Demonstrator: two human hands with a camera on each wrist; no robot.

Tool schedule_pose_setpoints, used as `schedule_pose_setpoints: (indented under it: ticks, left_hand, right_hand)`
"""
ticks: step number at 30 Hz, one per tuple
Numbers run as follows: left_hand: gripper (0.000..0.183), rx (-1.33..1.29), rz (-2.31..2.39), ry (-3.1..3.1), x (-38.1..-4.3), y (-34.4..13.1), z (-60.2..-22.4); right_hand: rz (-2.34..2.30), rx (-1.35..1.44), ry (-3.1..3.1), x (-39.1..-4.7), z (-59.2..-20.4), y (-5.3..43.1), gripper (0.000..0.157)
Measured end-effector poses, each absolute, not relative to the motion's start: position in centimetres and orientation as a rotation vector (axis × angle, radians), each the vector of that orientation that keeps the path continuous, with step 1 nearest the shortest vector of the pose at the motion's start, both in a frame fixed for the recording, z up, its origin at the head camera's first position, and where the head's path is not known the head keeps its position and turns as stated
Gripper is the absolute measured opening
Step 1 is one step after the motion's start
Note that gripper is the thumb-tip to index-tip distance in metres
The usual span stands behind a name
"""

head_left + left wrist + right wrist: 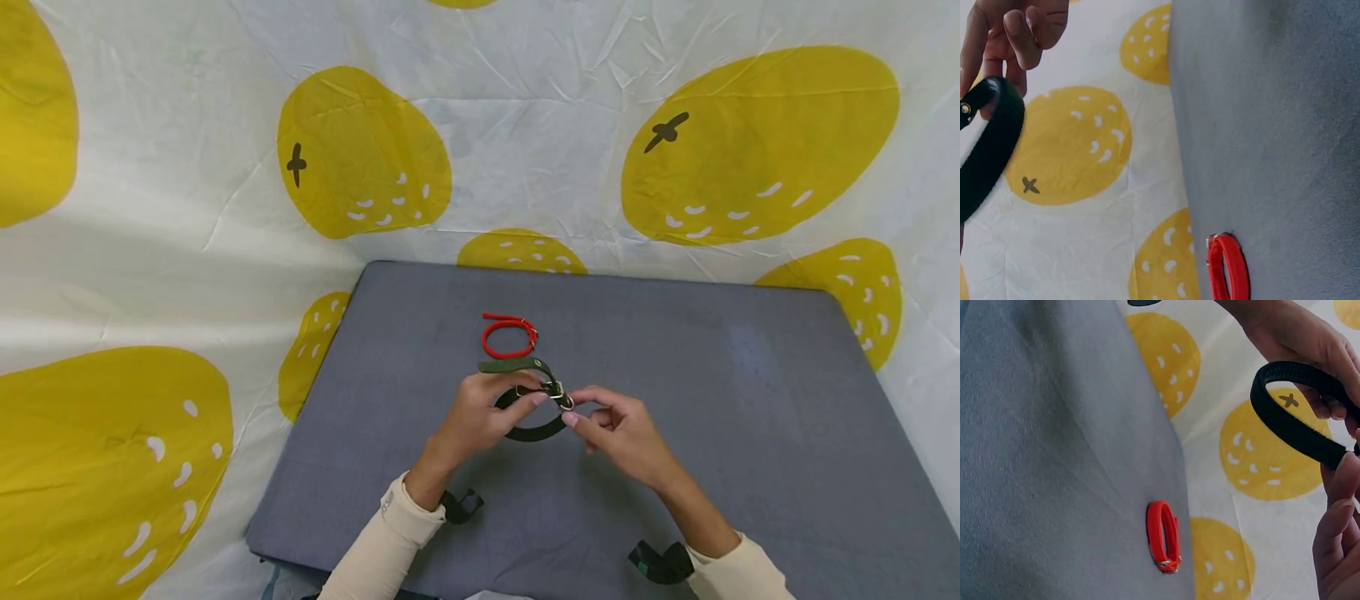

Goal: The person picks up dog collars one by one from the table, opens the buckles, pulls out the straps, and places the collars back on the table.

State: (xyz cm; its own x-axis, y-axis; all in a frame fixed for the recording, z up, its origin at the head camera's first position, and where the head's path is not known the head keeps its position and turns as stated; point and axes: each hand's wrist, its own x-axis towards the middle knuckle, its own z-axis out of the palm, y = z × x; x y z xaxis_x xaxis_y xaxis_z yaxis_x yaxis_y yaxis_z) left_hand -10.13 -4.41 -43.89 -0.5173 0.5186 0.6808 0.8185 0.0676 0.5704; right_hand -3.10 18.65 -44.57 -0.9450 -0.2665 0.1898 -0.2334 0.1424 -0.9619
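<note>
A dark green collar (534,433), looped through its metal buckle (555,389), is held up above the grey table. My left hand (480,412) grips it on the left side, thumb and fingers near the buckle. The collar's loose end (513,365) sticks out to the left above that hand. On the other side my right hand (621,429) pinches the collar by the metal ring (567,403) between thumb and index finger. In the right wrist view the collar's band (1294,428) hangs as an open loop between both hands.
A red collar (510,337), coiled and buckled, lies on the grey table (712,400) beyond the hands. Behind the table hangs a white cloth (525,150) printed with yellow fruit. A black strap piece (660,562) sits at each wrist.
</note>
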Motion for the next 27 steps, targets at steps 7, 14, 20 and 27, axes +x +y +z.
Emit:
schedule_pose_setpoints:
  ticks: [7,14,20,27]
  left_hand:
    - [0.020,-1.306,-1.520,-2.043,-10.16,-4.30,-43.90]
    - [0.020,-1.303,-1.573,-2.049,-10.22,-4.27,-43.89]
    - [0.012,-1.309,-1.553,-2.076,-10.17,-4.25,-44.00]
    - [0.014,-1.310,-1.548,-2.098,-9.92,-4.21,-44.26]
  right_hand:
    - [-2.042,-0.568,2.326,-3.22,-44.77,18.65,0.019]
    - [-2.036,-0.595,2.340,-3.17,-44.79,18.65,0.026]
    - [-2.033,-0.599,2.361,-3.16,-44.86,18.46,0.025]
    - [-2.068,-0.637,2.389,-3.15,-44.65,18.30,0.022]
